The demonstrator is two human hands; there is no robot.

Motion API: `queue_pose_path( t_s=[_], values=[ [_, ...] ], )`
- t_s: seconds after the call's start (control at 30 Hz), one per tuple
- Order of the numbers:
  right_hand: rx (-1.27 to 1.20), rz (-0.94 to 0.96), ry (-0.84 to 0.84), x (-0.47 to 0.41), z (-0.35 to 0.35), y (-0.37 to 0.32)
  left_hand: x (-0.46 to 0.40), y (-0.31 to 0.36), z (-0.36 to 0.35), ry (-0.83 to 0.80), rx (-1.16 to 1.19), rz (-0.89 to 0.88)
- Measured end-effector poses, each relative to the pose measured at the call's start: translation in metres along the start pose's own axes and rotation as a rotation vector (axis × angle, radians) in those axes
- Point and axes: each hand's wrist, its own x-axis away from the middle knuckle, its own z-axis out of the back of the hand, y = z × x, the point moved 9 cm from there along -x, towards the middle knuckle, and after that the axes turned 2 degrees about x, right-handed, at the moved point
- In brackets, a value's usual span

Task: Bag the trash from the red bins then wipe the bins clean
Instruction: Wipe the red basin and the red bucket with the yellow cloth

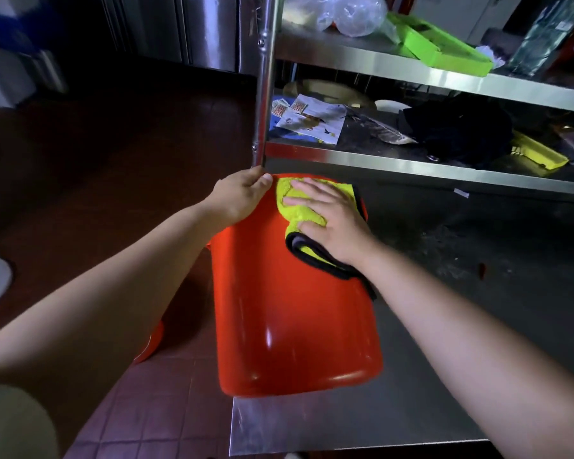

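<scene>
A red bin (289,319) lies on its side on the steel table (345,422), its closed bottom toward me and its far end by the shelf post. My left hand (239,197) grips the bin's far left edge. My right hand (328,217) presses flat, fingers spread, on a yellow cloth with black trim (304,210) spread over the bin's upper side. A second red bin (151,342) shows partly on the floor under my left forearm.
A steel shelf post (262,81) rises just behind the bin. The shelves hold a green tray (444,44), clear plastic bags (348,11), papers (312,120), a black cloth (461,127) and a yellow tray (537,154). Red-brown tiled floor (113,144) lies to the left.
</scene>
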Motion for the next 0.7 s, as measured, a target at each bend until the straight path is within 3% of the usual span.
queue_pose_path(
  t_s=[0.23, 0.5, 0.7],
  values=[
    [0.06, -0.021, -0.024, 0.02, -0.014, -0.012, 0.007, 0.002, 0.006, 0.015, 0.073, -0.003],
    [0.014, 0.16, -0.045, 0.126, -0.026, -0.055, 0.014, -0.001, 0.013, -0.02, 0.178, 0.001],
    [-0.002, 0.192, -0.079, 0.098, -0.025, -0.042, 0.011, -0.002, 0.011, -0.081, 0.239, 0.021]
  ],
)
